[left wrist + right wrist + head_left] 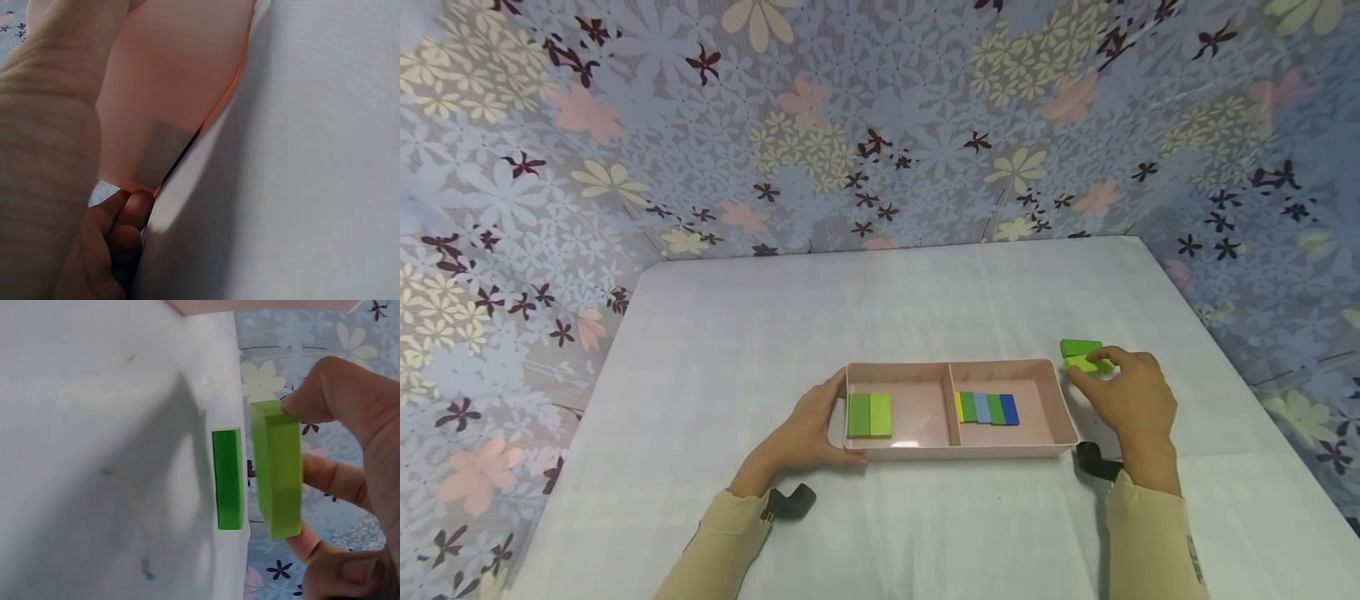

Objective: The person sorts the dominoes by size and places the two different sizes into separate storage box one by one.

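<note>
A pink two-compartment tray lies on the table, and my left hand grips its left end, thumb along the front wall. In the left wrist view the fingertips meet the tray's lower edge. My right hand, right of the tray, pinches a lime green block between thumb and fingers. Just beyond it a darker green block rests on the table. Inside the left compartment a green block and a lime block lie side by side against the left wall.
The right compartment holds a row of narrow blocks: yellow, greens, light blue and dark blue. White cloth covers the table. Flowered fabric rises behind and at both sides.
</note>
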The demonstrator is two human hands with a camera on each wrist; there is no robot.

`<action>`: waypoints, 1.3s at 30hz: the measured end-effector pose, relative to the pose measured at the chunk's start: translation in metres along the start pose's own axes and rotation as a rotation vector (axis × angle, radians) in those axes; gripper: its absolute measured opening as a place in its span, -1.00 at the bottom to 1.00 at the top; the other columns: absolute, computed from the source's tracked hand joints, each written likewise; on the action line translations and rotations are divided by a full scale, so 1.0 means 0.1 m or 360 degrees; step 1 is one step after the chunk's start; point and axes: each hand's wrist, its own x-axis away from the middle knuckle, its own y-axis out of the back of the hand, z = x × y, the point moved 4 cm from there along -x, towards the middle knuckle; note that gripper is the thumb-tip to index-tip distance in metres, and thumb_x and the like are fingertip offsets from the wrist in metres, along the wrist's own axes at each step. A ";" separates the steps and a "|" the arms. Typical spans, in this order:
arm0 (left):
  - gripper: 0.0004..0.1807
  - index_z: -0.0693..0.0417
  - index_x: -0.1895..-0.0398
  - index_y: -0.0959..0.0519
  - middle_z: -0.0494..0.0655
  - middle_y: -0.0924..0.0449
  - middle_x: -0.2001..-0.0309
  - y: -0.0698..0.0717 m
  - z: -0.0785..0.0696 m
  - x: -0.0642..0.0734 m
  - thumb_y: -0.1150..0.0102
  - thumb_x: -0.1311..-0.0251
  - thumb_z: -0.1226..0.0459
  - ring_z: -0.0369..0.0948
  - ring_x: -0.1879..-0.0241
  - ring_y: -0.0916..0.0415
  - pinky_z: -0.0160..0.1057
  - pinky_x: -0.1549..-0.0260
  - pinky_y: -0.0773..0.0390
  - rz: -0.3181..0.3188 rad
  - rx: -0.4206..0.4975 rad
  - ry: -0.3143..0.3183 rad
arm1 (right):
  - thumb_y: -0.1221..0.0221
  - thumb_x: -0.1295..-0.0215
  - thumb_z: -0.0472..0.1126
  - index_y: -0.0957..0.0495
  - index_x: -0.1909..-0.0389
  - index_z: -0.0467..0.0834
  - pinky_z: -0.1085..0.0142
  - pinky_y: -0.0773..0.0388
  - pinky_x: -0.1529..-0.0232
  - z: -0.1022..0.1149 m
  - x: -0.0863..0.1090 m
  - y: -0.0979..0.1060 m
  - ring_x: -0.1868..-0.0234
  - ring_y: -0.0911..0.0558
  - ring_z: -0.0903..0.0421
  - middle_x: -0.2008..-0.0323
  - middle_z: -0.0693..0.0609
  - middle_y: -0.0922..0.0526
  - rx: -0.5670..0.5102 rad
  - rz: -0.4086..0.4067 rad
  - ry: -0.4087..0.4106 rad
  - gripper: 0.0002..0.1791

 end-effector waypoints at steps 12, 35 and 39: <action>0.47 -0.25 -0.52 0.26 -0.18 -0.19 -0.35 0.00 -0.01 0.01 -0.44 0.47 -0.35 -0.14 -0.33 -0.10 0.03 -0.32 -0.05 0.0012 -0.0012 0.0036 | -0.22 -0.09 0.22 -0.56 -0.02 -0.09 -0.29 -0.36 0.08 0.17 0.11 0.16 -0.07 -0.40 -0.35 -0.14 -0.33 -0.38 -0.0093 -0.0186 0.0074 -0.42; 0.47 -0.27 -0.52 0.25 -0.15 -0.19 -0.35 -0.01 0.01 0.00 -0.44 0.48 -0.36 -0.11 -0.34 -0.10 0.05 -0.31 -0.08 0.0001 -0.0002 0.0020 | -0.46 0.15 -0.09 -0.73 0.25 -0.09 0.26 -0.36 0.51 0.69 0.34 0.07 0.47 -0.46 0.10 0.05 -0.04 -0.61 -0.0431 -0.0484 0.0778 -0.64; 0.47 -0.30 -0.51 0.26 -0.18 -0.20 -0.34 -0.01 0.01 0.00 -0.44 0.48 -0.37 -0.14 -0.33 -0.10 0.03 -0.31 -0.08 0.0000 -0.0004 0.0019 | -0.43 0.14 -0.10 -0.74 0.29 -0.09 0.23 -0.43 0.52 0.77 0.36 0.01 0.39 -0.60 0.03 0.10 -0.04 -0.66 -0.0463 -0.0460 0.0869 -0.69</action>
